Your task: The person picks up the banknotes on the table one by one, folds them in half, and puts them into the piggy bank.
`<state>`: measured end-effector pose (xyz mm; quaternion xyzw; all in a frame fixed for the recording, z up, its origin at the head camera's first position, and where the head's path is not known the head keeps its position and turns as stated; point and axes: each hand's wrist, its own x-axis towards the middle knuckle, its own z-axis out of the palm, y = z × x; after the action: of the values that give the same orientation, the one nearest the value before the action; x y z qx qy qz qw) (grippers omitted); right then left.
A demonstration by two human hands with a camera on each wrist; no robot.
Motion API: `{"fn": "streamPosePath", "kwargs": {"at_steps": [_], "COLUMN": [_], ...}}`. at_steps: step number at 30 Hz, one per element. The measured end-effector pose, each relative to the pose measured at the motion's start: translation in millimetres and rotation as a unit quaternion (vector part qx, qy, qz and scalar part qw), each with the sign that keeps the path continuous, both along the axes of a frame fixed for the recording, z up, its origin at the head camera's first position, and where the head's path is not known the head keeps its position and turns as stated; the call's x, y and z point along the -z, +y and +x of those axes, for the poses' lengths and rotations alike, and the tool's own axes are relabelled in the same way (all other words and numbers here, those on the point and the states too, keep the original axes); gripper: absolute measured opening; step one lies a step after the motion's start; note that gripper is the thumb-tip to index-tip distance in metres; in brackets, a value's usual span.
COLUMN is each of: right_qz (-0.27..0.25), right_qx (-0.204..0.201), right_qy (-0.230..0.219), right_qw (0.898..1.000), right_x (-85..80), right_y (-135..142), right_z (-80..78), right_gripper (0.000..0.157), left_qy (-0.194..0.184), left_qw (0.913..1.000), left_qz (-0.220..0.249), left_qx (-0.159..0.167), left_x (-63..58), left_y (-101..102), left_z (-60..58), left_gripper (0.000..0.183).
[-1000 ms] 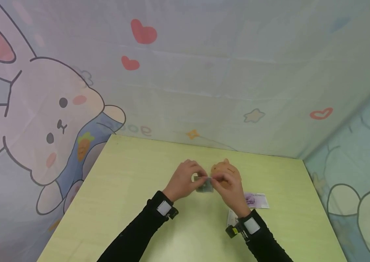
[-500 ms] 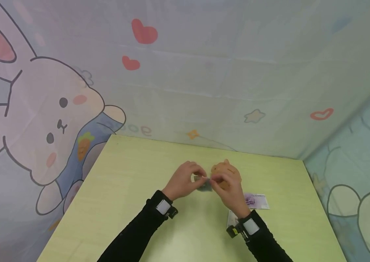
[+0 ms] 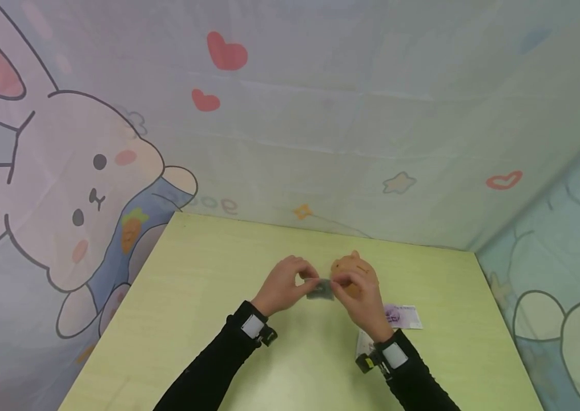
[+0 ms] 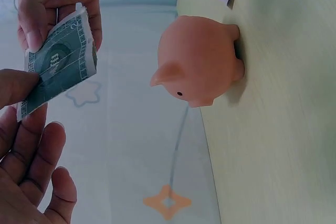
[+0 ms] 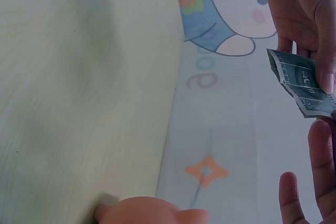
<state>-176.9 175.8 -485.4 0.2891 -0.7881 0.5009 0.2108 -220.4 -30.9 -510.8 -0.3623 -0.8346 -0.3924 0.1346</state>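
Observation:
A small folded green banknote (image 4: 63, 59) is held up between my two hands. My left hand (image 3: 284, 285) pinches one end between thumb and fingers. In the left wrist view, its other fingers (image 4: 39, 177) spread loosely below the note. My right hand (image 3: 359, 297) pinches the opposite end; its thumb presses the note in the left wrist view. An orange piggy bank (image 4: 197, 61) stands on the table just beyond my right hand, which partly covers it in the head view. The right wrist view catches only the top of the piggy bank (image 5: 149, 211).
A purple banknote (image 3: 405, 317) lies on the table right of my right wrist. Another pale note (image 3: 363, 343) lies partly under my right forearm. The light yellow table (image 3: 208, 257) meets a cartoon-printed cloth backdrop (image 3: 295, 125) at its far edge.
My left hand has shifted slightly left and down, and more of the green banknote's face shows between the hands. The right hand stays almost still; the piggy bank has not moved.

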Motion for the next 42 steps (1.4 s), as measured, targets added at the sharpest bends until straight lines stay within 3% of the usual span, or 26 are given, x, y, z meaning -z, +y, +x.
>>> {"fn": "streamPosePath", "kwargs": {"at_steps": [8,14,22,28,38,42], "right_qz": [-0.008,-0.006,-0.025,-0.071,-0.105,-0.123], "right_qx": [0.005,0.017,-0.003,-0.039,-0.04,-0.068], "right_qy": [-0.016,-0.025,-0.03,0.007,-0.095,-0.047], "right_qw": [1.0,1.0,0.999,0.997,0.989,0.989], "right_x": [2.2,2.1,0.6,4.9,9.7,9.0], "right_y": [1.9,2.7,0.6,1.8,4.1,2.4], "right_z": [-0.3,0.5,0.8,-7.6,-5.2,-9.6], "right_gripper": [0.017,0.016,0.014,0.02,0.011,0.016], "left_qy": [-0.029,-0.049,-0.083,-0.103,-0.112,-0.109], "left_qw": [0.9994,0.9972,0.9893,0.9834,0.975,0.97], "left_qz": [0.018,0.047,0.105,0.137,0.174,0.197], "left_qx": [-0.008,-0.032,-0.058,-0.06,-0.081,-0.091], "left_x": [6.8,13.7,26.8,35.6,45.8,47.1], "left_y": [-2.4,-4.8,-4.4,-2.0,4.1,6.4], "left_z": [1.1,3.1,9.0,14.0,22.3,26.3], "left_gripper": [0.005,0.008,0.007,0.009,0.009,0.01]}}
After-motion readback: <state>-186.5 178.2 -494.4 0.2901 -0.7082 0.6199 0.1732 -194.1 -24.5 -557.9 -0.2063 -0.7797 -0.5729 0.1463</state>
